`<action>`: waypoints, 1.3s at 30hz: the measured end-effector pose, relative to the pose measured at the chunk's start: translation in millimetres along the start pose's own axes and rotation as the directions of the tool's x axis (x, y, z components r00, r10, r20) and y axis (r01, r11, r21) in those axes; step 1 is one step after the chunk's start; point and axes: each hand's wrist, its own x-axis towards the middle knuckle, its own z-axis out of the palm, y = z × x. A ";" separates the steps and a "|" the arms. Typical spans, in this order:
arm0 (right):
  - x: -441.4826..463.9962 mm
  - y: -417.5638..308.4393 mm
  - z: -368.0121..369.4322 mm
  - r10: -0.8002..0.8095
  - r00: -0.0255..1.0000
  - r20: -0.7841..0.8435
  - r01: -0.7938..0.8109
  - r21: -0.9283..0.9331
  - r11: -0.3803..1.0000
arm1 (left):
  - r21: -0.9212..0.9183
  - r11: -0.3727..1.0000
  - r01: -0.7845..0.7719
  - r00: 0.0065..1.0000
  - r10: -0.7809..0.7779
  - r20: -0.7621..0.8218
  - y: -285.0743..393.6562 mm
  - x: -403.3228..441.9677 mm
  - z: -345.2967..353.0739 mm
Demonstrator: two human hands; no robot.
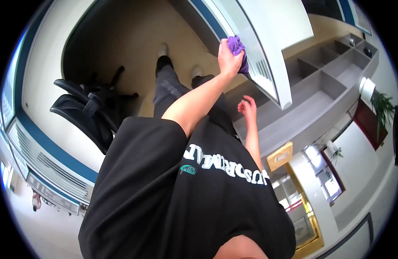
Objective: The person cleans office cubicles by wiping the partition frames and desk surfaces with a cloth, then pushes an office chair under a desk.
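My left hand (230, 58) is closed around a bunched purple cloth (236, 46), with part of the cloth hanging below the fingers. The cloth is at the edge of a white-framed glass panel (255, 52); whether it presses on the surface is hard to tell. My right hand (248, 109) is raised lower and to the right, its fingers loosely bent and apart, holding nothing. It is near the panel's lower corner, in front of grey shelving.
Grey open shelving (311, 101) runs along the right. A black chair (84, 108) stands at the left beside a white surface (39, 82). Potted plants (382, 101), a wooden block (280, 156) and a gold-coloured frame (313, 224) are at the right. A distant person (36, 201) shows at lower left.
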 end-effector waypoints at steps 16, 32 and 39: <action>9.1 176.5 -286.3 0.175 0.977 0.120 -0.153 -0.175 0.973 | -0.120 0.990 0.080 0.997 -0.077 0.029 -31.3 -92.9 48.0; 104.2 140.5 -178.9 0.191 0.913 0.361 -0.102 -0.250 0.963 | 0.416 0.895 0.159 0.943 -0.262 0.205 -19.4 -58.2 37.2; 112.7 67.0 -145.5 -0.023 0.896 0.443 0.102 -0.155 0.983 | 0.560 0.828 -0.022 0.987 -0.070 0.143 25.3 -94.1 15.2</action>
